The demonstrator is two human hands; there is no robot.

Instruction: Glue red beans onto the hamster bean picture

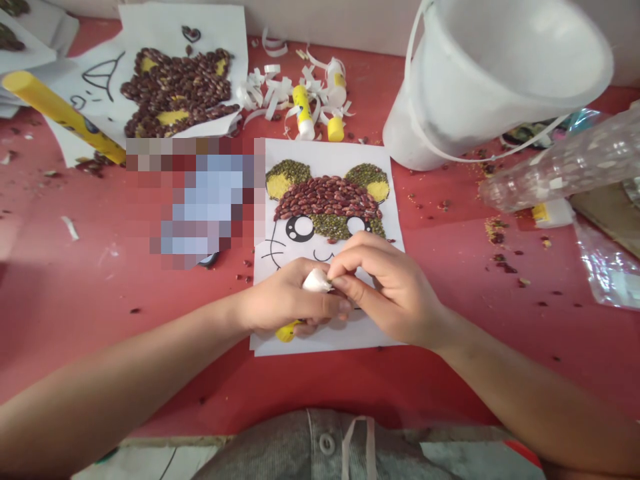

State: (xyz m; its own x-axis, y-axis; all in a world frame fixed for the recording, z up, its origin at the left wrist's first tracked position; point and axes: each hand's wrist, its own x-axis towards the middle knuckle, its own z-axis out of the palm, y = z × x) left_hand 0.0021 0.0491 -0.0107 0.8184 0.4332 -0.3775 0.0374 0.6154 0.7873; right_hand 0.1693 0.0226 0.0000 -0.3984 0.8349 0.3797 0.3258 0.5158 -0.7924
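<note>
My left hand (pixel 290 297) is closed around a yellow glue stick (pixel 287 331), and its white upper part (pixel 316 281) pokes out above my fingers. My right hand (pixel 385 287) pinches that white part between thumb and forefinger. Both hands rest over the lower part of a white paper sheet (pixel 263 253). On the sheet is a cartoon animal face (pixel 327 203) made of red beans and green and yellow seeds, with drawn black eyes and whiskers. My hands hide the bottom of the drawing.
The red table (pixel 75 300) is strewn with loose beans and seeds. Behind the sheet are a bean picture (pixel 175 90), white paper curls (pixel 265 90), and another glue stick (pixel 303 113). A white bucket (pixel 480 87) and a clear plastic bottle (pixel 565 167) stand right. A pixelated patch (pixel 200 200) hides an area left.
</note>
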